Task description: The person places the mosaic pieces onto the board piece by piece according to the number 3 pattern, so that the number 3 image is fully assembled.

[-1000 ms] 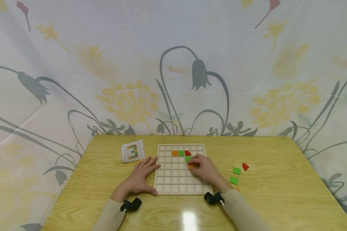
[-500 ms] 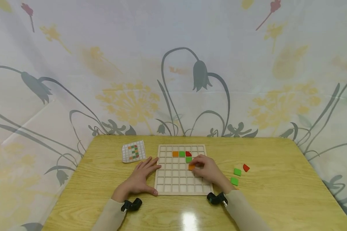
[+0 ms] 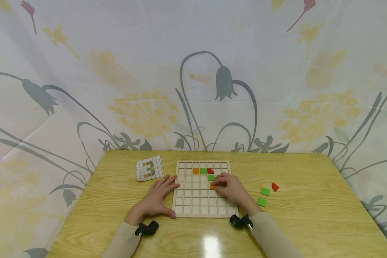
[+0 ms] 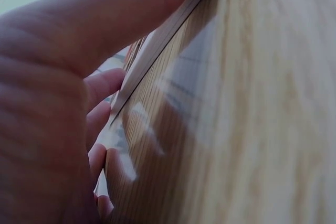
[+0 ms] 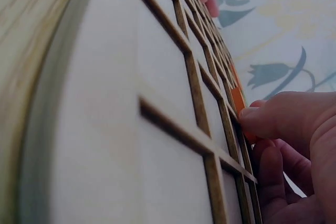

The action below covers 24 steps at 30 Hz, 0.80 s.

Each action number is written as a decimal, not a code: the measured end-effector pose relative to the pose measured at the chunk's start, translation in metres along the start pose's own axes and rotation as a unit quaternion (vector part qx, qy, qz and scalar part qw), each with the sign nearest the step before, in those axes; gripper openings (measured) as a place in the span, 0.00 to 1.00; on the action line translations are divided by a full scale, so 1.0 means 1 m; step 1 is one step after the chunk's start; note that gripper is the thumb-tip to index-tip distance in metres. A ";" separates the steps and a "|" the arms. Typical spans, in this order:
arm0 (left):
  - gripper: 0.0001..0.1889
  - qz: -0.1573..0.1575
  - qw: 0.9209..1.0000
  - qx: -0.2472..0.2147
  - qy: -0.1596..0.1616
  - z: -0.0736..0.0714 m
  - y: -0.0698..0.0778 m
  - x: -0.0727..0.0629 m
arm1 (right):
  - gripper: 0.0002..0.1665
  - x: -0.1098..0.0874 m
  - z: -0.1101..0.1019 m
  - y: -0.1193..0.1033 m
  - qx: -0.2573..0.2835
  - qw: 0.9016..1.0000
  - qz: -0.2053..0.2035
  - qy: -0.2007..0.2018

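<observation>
Where the right hand (image 3: 232, 188) is: over the pale wooden grid board (image 3: 195, 201), thumb and fingertips pinching a flat orange square tile (image 3: 212, 186) in the fifth column from the left, fourth row from the far edge (whether it sits fully in its cell, I cannot tell).
Left hand (image 3: 158, 197): well apart from the right one, fingers straight and spread, fingertips touching the board's left edge, thumb at its near left corner.
Second row: another orange square (image 3: 196, 171), a flat green square tile (image 3: 203, 171) and a red quarter-round tile (image 3: 210, 171), side by side.
Third row: a second green square (image 3: 211, 177), between the red tile and the pinched one.
Wood-grain desk (image 3: 309, 215), right side: two loose green squares (image 3: 265, 191), a loose red quarter-round (image 3: 275, 186), and an orange piece (image 3: 264, 211) mostly hidden by the beige sleeve (image 3: 271, 229).
White paper card (image 3: 149, 168): left of the board, printed with a grid whose coloured cells resemble a "3".
Floral cloth (image 3: 135, 46): a faint orange mark (image 3: 198, 77), too blurred to read.
</observation>
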<state>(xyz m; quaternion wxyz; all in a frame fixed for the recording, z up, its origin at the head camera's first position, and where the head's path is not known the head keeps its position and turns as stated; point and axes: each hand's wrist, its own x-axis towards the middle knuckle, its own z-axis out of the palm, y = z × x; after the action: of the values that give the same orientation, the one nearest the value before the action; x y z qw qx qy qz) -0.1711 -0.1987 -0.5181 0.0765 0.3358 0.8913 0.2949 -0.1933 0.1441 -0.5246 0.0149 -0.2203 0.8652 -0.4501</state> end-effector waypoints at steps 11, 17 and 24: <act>0.54 0.002 1.000 0.004 0.004 0.002 -0.002 0.000 | 0.07 0.000 0.002 -0.004 0.002 1.000 0.025 -0.002; 0.54 -0.004 1.000 0.007 0.000 0.003 -0.004 0.000 | 0.07 0.000 0.002 -0.007 -0.001 0.999 0.033 0.001; 0.54 -0.008 1.000 0.009 -0.004 0.001 -0.001 0.000 | 0.07 0.000 0.001 -0.005 -0.002 0.999 0.034 0.005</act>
<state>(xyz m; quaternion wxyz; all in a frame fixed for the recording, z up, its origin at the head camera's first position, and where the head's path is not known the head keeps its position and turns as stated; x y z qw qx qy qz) -0.1716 -0.1988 -0.5198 0.0789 0.3308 0.8962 0.2849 -0.1913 0.1405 -0.5211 0.0258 -0.1881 0.8731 -0.4491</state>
